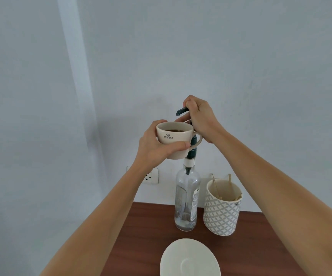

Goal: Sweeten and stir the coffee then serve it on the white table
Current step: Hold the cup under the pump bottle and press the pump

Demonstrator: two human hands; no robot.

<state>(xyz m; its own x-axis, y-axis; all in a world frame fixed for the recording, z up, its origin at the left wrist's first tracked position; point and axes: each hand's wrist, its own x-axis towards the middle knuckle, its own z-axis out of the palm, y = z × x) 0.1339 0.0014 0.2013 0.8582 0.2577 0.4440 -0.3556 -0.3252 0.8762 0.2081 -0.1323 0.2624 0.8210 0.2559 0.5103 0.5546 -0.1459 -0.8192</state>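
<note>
One cup [174, 139] is being held in the air against the syrup bottle's [187, 200] pump, its rim sitting just under the dark spout [181, 110]. It is cream-coloured, with a small dark crest and lettering printed on its side, and dark coffee is showing a little below the rim. The left hand [157, 148] is wrapping the cup's body, thumb lying across the front — its fingers are closed firmly around it. The right hand [200, 120] is bunched on top of the pump head, fingers curled shut on it, seemingly pressing down.

To do this pump well, the cup should be kept level and the spout well inside the rim, so the syrup is falling into the coffee and not down the outside; a slow, straight press would be keeping the tall glass bottle from tipping on the brown counter [151, 226].

Beside the bottle, a patterned holder [221, 214] is carrying wooden stirrers — handy for stirring next. A white saucer [190, 257] is waiting nearer the person.
</note>
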